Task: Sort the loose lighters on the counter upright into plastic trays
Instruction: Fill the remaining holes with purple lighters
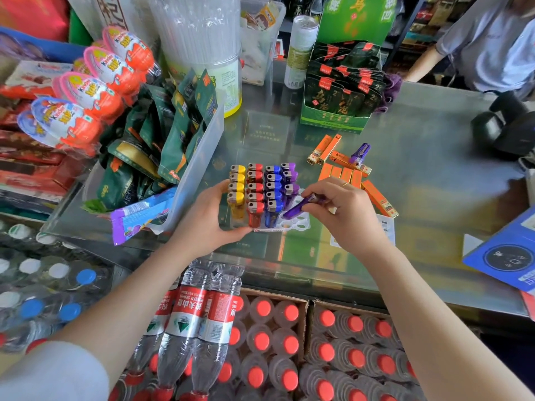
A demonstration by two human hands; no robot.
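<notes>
Right hand [341,209] grip pinching purple lighter [298,207] tilted over tray [295,224], left hand [208,221] gripping tray

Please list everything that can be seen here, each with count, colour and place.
tray: one, clear plastic, counter centre
upright lighters: yellow, red, blue and purple columns, in the tray
purple lighter: one, tilted over the tray's empty holes
loose purple lighter: one, behind the orange lighters
orange lighters: several, lying right of the tray
water bottles: many, red caps, below the counter
left hand: holds the tray
right hand: pinches the purple lighter
</notes>
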